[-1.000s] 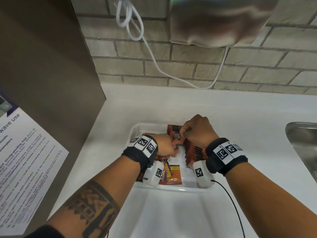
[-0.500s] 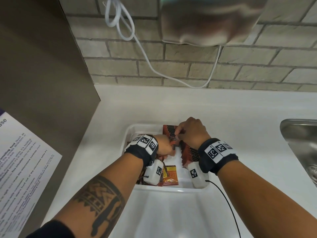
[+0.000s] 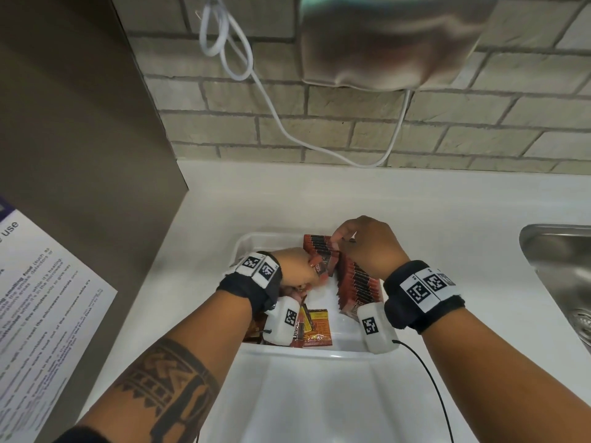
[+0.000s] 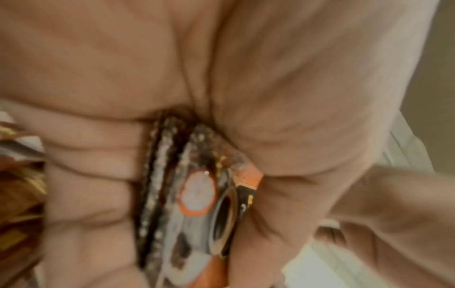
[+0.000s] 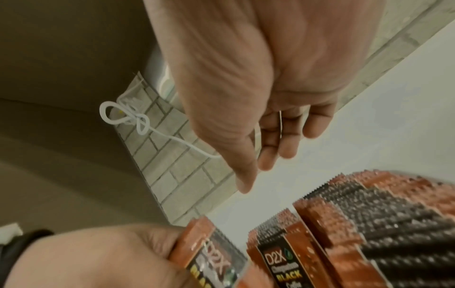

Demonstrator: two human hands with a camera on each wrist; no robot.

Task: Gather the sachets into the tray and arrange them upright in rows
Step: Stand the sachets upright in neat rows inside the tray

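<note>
I'm mid-way through filling the row. My left hand (image 3: pixel 299 270) grips a small bundle of sachets (image 4: pixel 192 198) edge-on, just at 9 o'clock of the standing row (image 3: pixel 351 276) along the tray's (image 3: pixel 319 354) right side. My right hand (image 3: pixel 367 247) hovers over the row's 12 o'clock end, fingers relaxed and, as far as I can tell, holding nothing. A few loose sachets (image 3: pixel 315 324) lie flat at 6 o'clock. Next, I'd part the row and slot the bundle in upright.

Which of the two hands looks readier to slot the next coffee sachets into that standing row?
Left, probably: the left hand already grips a few orange-and-black sachets beside the upright row in the white plastic tray. The right hand holds nothing.
</note>
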